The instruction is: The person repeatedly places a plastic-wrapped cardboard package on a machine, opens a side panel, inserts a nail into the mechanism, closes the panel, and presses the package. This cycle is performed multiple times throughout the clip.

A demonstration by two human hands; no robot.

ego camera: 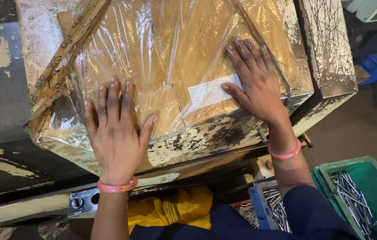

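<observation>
Both hands lie flat, palms down and fingers spread, on a sheet of clear plastic film (170,53) that covers a brown cardboard piece (135,49) on a worn machine top (206,138) with flaking cream paint. Neither hand grips anything; each presses open against the film.

Left hand (116,133) sits in the lower left-centre of the frame, its fingers pointing up the picture, its thumb angled toward the middle. Right hand (255,82) lies higher, right of centre, with its thumb stretched left so that it touches a white label (208,91) under the film. That label lies between the two hands, nearer the right one. Each wrist wears a pink bangle (117,186).

Film and cardboard fill the upper middle of the frame, reaching above and between both hands; crumpled film with patterned tape (55,71) bunches at the upper left.

Along the bottom edge, a yellow cloth (175,209) shows at centre, a blue tray (259,206) of metal pins beside it, and a green crate (375,178) holding more pins at the lower right.
</observation>
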